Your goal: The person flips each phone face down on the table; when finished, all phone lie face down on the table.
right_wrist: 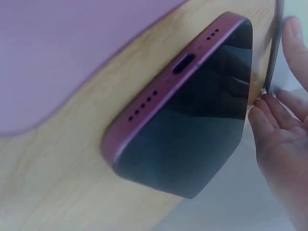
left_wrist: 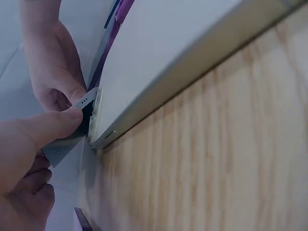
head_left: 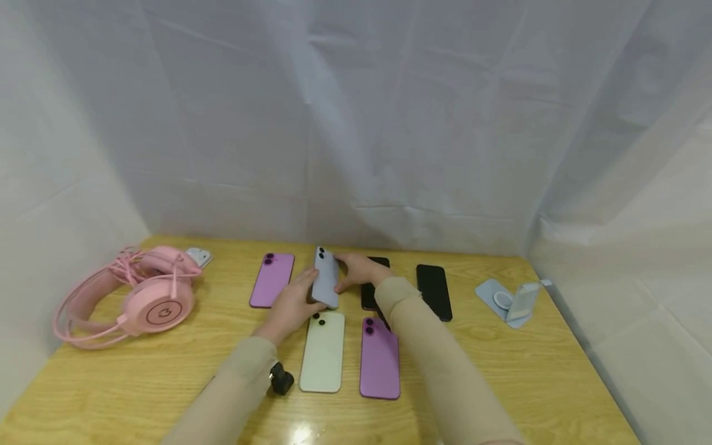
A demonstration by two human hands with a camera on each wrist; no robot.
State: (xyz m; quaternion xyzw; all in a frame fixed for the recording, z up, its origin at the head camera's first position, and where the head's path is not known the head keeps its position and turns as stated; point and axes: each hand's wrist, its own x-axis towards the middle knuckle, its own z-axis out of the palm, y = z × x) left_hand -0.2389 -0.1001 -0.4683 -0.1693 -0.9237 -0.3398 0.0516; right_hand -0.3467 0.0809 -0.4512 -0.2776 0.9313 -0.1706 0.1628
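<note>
Hands share the blue-grey phone (head_left: 325,276), raised on edge above the worktop (head_left: 500,364), long axis 12-to-6: left hand (head_left: 290,307) pinches its 7 o'clock edge, right hand (head_left: 358,271) curls on the 3 o'clock edge. Cream phone (head_left: 322,351) lies just at 6.

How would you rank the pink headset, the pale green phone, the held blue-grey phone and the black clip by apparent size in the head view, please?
1. pink headset, clearly largest.
2. pale green phone.
3. blue-grey phone, tilted, farther away and partly covered by the left hand and right hand, so probably alike in true size.
4. black clip, smallest.
</note>
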